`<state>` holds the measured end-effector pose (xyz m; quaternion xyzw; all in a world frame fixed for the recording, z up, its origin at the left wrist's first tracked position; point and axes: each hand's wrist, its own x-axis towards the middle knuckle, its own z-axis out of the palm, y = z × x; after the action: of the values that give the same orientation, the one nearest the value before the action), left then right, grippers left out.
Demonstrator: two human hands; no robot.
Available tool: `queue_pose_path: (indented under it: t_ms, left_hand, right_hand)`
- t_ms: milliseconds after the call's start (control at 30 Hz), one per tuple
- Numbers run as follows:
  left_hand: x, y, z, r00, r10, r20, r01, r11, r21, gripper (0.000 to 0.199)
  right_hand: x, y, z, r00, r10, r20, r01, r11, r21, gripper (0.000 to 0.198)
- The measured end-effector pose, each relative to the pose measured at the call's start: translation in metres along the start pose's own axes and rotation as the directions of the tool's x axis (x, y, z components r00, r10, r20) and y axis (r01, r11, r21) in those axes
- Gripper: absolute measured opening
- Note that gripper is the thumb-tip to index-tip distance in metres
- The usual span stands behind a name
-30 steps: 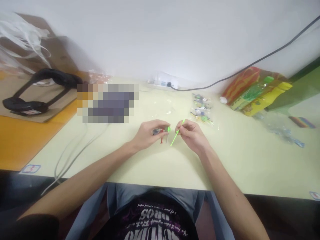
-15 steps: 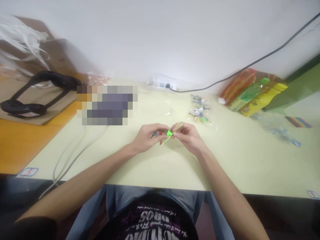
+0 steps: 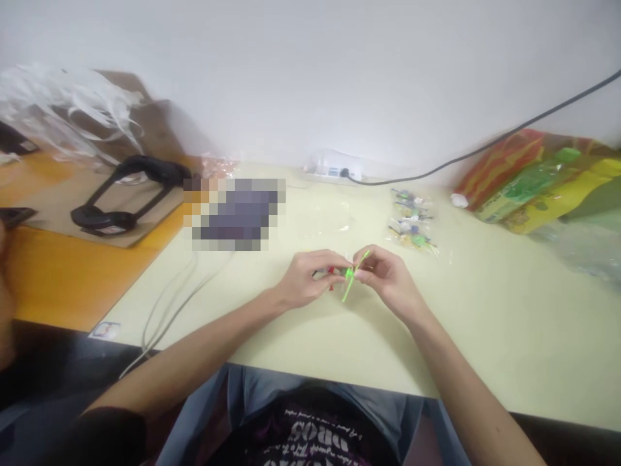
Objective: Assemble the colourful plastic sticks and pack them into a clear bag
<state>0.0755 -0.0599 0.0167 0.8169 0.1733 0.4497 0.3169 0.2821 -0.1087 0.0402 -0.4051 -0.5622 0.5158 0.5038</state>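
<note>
Frame centre: green strip, apart a second ago, now crosses small green part | left hand pinches part | right hand pinches strip | pieces likely in contact

Toward the far edge of the matt worktop lies glossy plastic packaging; the blurred green stick seems plastic.

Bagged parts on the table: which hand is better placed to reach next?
Right, probably: the right hand is nearer the bagged parts than the left hand, though its fingers pinch a green stick.
</note>
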Motion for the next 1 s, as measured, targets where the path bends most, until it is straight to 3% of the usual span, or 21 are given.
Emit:
queue_pose_path:
  t_ms: [167,300,433,500,633,700,767,1000]
  left_hand:
    - [0.006,0.006,0.005,0.999,-0.006,-0.034,0.006,1.0,0.0,0.015]
    - [0.027,0.008,0.008,0.999,0.025,0.028,-0.026,0.999,0.038,0.017]
    - [0.05,0.001,0.015,0.989,0.073,0.128,-0.099,0.972,0.211,0.018]
    - [0.054,-0.005,0.022,0.977,0.069,0.201,-0.139,0.923,0.358,0.017]
    - [0.048,-0.015,0.033,0.951,0.026,0.307,-0.204,0.8,0.564,0.017]
    - [0.043,-0.016,0.034,0.943,0.012,0.333,-0.222,0.769,0.6,0.017]
    - [0.038,-0.014,0.033,0.939,-0.01,0.344,-0.219,0.754,0.619,0.016]
    - [0.03,-0.013,0.029,0.937,-0.08,0.341,-0.17,0.75,0.64,0.02]
  right_hand:
    - [-0.001,-0.001,0.0,1.0,-0.004,-0.005,0.005,0.998,0.066,0.035]
    - [0.002,-0.006,-0.024,0.997,-0.025,-0.076,0.027,0.999,0.025,0.036]
    - [0.008,-0.016,-0.072,0.96,-0.136,-0.246,0.084,0.974,-0.209,0.021]
    - [0.009,-0.016,-0.095,0.948,-0.187,-0.258,0.076,0.918,-0.389,0.021]
    - [0.002,0.005,-0.113,0.974,-0.216,-0.07,0.103,0.695,-0.712,0.026]
    - [-0.002,0.017,-0.111,0.986,-0.159,0.053,0.136,0.569,-0.811,0.028]
    - [-0.004,0.025,-0.105,0.985,-0.106,0.132,0.168,0.499,-0.85,0.03]
    - [-0.003,0.031,-0.095,0.983,-0.026,0.179,0.169,0.495,-0.853,0.023]
